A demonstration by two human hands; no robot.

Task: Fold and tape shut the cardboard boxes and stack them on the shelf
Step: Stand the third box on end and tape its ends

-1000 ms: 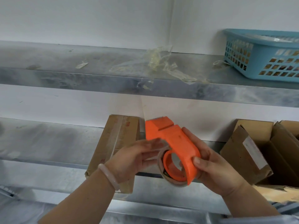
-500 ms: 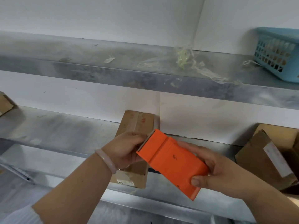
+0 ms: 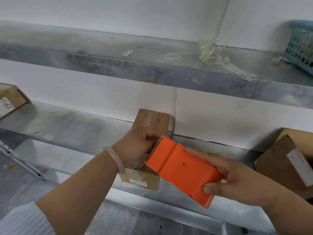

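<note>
While the right hand (image 3: 237, 180) grips the orange tape dispenser (image 3: 183, 168) and the left hand (image 3: 137, 148) curls at its blade end, pinching I cannot tell what, the cardboard box (image 3: 150, 122) on the shelf (image 3: 76, 129) behind looks light and stiff, best held by its sides.

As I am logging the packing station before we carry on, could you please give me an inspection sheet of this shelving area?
Surface: lower metal shelf, smudged, bears the boxes; upper metal shelf above it.
Job's things: taped cardboard box on the lower shelf, centre; open cardboard box at the right; labelled box at the far left; orange tape dispenser held in front of the taped box.
Clutter: clear tape scraps on the upper shelf.
Grippers: left hand grips the dispenser's front end, fingers curled; right hand holds its body.
Cables: nothing seen.
Surroundings: blue plastic basket on the upper shelf at right; white wall behind.
</note>
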